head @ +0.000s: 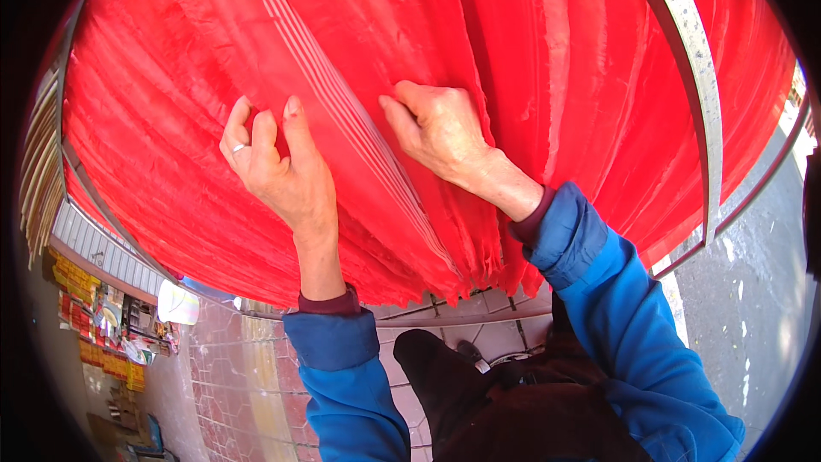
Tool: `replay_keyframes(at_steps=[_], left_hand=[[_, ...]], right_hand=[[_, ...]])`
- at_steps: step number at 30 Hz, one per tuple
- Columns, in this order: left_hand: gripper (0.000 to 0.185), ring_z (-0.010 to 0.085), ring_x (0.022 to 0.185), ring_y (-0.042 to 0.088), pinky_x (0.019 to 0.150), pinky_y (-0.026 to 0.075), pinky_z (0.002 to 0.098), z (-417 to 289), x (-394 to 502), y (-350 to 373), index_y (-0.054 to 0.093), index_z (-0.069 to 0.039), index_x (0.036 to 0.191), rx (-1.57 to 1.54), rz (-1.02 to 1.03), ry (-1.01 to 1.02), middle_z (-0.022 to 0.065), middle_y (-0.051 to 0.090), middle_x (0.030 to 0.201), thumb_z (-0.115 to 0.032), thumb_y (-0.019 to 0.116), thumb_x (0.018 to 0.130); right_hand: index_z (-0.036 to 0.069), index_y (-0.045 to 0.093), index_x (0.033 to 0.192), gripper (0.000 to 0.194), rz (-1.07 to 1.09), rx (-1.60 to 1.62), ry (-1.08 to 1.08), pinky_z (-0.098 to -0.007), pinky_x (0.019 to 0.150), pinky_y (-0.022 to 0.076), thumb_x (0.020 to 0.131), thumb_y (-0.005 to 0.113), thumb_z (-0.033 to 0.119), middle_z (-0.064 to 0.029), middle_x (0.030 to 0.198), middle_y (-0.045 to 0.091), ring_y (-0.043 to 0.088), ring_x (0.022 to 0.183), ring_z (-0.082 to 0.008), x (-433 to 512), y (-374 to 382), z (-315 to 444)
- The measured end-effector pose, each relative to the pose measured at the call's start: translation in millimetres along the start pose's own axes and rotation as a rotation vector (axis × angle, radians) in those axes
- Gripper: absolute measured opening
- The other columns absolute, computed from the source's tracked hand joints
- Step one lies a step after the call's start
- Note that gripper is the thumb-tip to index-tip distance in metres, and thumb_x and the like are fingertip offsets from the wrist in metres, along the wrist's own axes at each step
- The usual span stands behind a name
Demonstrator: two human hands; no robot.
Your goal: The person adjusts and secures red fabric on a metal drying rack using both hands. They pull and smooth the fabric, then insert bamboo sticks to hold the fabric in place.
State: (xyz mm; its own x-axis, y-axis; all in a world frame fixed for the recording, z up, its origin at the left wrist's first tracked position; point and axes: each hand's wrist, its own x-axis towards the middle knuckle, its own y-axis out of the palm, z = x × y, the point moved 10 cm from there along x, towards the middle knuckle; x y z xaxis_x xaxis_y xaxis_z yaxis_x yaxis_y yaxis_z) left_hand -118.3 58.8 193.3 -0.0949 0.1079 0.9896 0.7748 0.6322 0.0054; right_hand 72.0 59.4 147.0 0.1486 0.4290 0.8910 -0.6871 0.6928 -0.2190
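Observation:
A broad mass of red cloth sheets [397, 32] hangs in folds before me, its lower edges frayed. Pale parallel stripes [340, 93] run down one sheet between my hands. Over the cloth to the left, my left hand [276, 154] has its fingers bent and apart, with nothing visible in it; a ring is on one finger. On the other side of the stripes, my right hand [446, 131] is half closed, thumb and forefinger near each other at the cloth's surface. Whether it pinches any cloth is hidden.
A metal bar [696, 64] arches past the cloth at the right, and a lower rail [462, 319] crosses near my legs. Paved tiles [231, 372] lie below, with grey road [763, 282] to the right. A white bucket [177, 303] and stacked goods [112, 327] stand at the left.

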Motion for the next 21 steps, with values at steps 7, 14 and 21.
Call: replay_keyframes(at_steps=[7, 14, 21], left_hand=[[0.021, 0.0333, 0.107, 0.053, 0.089, 0.044, 0.0442, 5, 5, -8, 0.064, 0.004, 0.087, -0.067, 0.001, -0.054, 0.0197, 0.06, 0.115, -0.014, 0.073, 0.083], [0.021, 0.0337, 0.107, 0.054, 0.09, 0.045, 0.044, -18, 44, 4, 0.066, 0.003, 0.094, 0.02, -0.032, 0.099, 0.0189, 0.06, 0.113, -0.013, 0.074, 0.082], [0.016, 0.0301, 0.106, 0.056, 0.087, 0.047, 0.0388, -5, 46, -11, 0.064, 0.004, 0.091, -0.025, -0.075, 0.009, 0.0167, 0.061, 0.112, -0.008, 0.071, 0.084]], right_hand=[[0.0, 0.052, 0.069, 0.028, -0.063, -0.041, 0.011, -0.0411, 0.045, 0.0378, 0.087, 0.067, 0.015, -0.0242, 0.061, 0.047, 0.051, 0.054, -0.0417, 2, -18, -1], [0.001, 0.054, 0.068, 0.027, -0.048, -0.093, -0.163, -0.0495, 0.053, 0.0473, 0.086, 0.063, 0.019, -0.0228, 0.064, 0.059, 0.06, 0.062, -0.0423, 38, -13, 33], [-0.001, 0.055, 0.069, 0.023, -0.145, -0.007, -0.098, -0.0414, 0.045, 0.0388, 0.087, 0.064, 0.01, -0.0233, 0.061, 0.05, 0.054, 0.053, -0.0395, 46, -36, 22]])
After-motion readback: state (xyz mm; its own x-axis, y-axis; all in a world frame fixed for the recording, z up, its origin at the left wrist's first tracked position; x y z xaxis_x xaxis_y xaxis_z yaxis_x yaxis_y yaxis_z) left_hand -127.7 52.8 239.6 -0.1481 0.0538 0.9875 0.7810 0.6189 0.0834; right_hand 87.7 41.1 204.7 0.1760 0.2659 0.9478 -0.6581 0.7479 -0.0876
